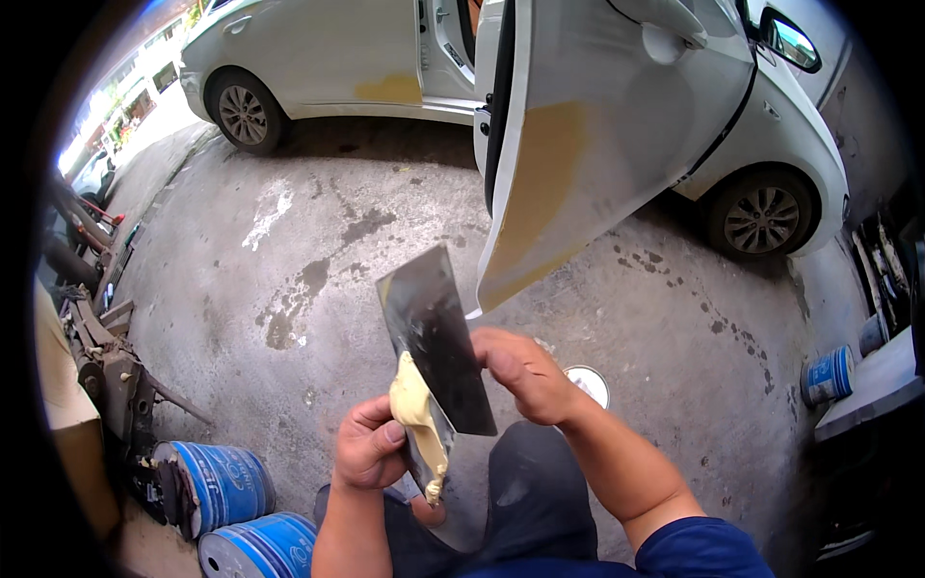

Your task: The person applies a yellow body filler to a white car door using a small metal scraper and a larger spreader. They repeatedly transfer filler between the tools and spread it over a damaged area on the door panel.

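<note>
My left hand (371, 448) grips a narrow flat blade (429, 482) that carries a thick, smooth smear of pale yellow paste (414, 405). My right hand (520, 376) is closed on the right edge of a wide dark rectangular spreader (434, 328), tilted over the blade, beside the paste. Beyond them stands a white car (308, 58) with an open door (636, 135); yellow patches (540, 193) cover part of the door and the side panel behind it. A white-topped can (588, 385) is partly hidden behind my right arm.
Two blue drums (222, 486) lie at my lower left beside rusty metal equipment (106, 366) and cardboard (67, 414). A blue pail (829, 376) stands by a pale ledge (867, 395) at the right. The stained concrete floor (241, 289) runs between me and the car.
</note>
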A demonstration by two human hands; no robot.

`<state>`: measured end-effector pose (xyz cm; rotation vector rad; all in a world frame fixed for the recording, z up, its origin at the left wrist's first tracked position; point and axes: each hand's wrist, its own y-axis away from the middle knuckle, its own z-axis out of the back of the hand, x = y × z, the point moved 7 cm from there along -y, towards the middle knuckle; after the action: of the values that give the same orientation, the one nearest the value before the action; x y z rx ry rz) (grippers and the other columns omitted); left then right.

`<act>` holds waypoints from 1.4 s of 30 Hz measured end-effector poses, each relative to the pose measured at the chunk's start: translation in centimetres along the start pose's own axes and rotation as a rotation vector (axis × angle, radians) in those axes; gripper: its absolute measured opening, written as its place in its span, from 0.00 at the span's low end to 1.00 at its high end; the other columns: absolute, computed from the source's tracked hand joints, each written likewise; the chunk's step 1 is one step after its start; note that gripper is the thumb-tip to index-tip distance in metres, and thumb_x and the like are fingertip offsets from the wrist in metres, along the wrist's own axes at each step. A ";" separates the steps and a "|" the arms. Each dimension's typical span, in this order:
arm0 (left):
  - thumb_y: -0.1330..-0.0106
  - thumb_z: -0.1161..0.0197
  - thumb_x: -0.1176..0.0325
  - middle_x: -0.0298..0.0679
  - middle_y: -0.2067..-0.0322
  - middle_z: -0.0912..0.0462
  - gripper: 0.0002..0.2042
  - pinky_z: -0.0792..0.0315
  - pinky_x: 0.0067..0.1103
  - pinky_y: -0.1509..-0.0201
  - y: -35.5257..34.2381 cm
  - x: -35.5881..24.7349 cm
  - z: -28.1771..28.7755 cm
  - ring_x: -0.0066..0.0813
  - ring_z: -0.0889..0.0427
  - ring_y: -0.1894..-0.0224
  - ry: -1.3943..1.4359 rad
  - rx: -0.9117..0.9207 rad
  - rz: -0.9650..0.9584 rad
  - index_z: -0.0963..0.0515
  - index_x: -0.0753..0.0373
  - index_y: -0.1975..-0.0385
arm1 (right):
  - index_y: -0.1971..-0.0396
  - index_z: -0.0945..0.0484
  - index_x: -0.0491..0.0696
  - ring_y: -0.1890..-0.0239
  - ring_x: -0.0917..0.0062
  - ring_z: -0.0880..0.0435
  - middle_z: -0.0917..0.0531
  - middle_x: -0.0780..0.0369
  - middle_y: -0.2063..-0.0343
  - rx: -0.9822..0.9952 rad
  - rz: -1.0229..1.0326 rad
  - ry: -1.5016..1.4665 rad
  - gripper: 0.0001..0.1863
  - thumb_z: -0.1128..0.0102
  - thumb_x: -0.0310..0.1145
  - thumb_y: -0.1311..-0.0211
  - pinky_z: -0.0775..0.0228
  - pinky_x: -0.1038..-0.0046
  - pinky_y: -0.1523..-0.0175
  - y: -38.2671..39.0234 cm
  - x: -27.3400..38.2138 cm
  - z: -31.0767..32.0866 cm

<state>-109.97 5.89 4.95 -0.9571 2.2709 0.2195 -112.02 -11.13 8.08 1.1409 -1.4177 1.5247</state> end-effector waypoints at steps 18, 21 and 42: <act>0.30 0.53 0.79 0.47 0.48 0.25 0.15 0.29 0.31 0.39 -1.9 1.9 -4.8 0.35 0.23 0.46 -0.084 -0.200 -0.260 0.35 0.64 0.45 | 0.43 0.25 0.51 0.36 0.57 0.33 0.36 0.50 0.37 -0.035 0.320 0.026 0.29 0.30 0.29 0.47 0.38 0.62 0.36 7.7 3.5 0.1; 0.30 0.52 0.78 0.47 0.48 0.24 0.14 0.29 0.31 0.39 -1.6 0.0 -5.3 0.35 0.23 0.46 -0.163 -0.235 -0.365 0.35 0.65 0.46 | 0.45 0.23 0.51 0.39 0.58 0.31 0.32 0.51 0.40 -0.063 0.251 0.378 0.27 0.30 0.29 0.49 0.37 0.62 0.38 8.2 2.0 1.2; 0.33 0.52 0.79 0.48 0.50 0.24 0.14 0.30 0.32 0.40 -0.2 -1.5 -0.4 0.37 0.22 0.48 -0.185 -0.369 -0.431 0.34 0.68 0.48 | 0.51 0.21 0.63 0.42 0.59 0.35 0.30 0.64 0.43 -0.689 0.857 1.435 0.24 0.34 0.34 0.53 0.44 0.54 0.39 -4.0 13.2 7.7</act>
<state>-109.24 6.51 6.22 -1.5209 1.8348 0.5239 -111.60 -19.00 21.81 -1.0069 -1.1016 1.5066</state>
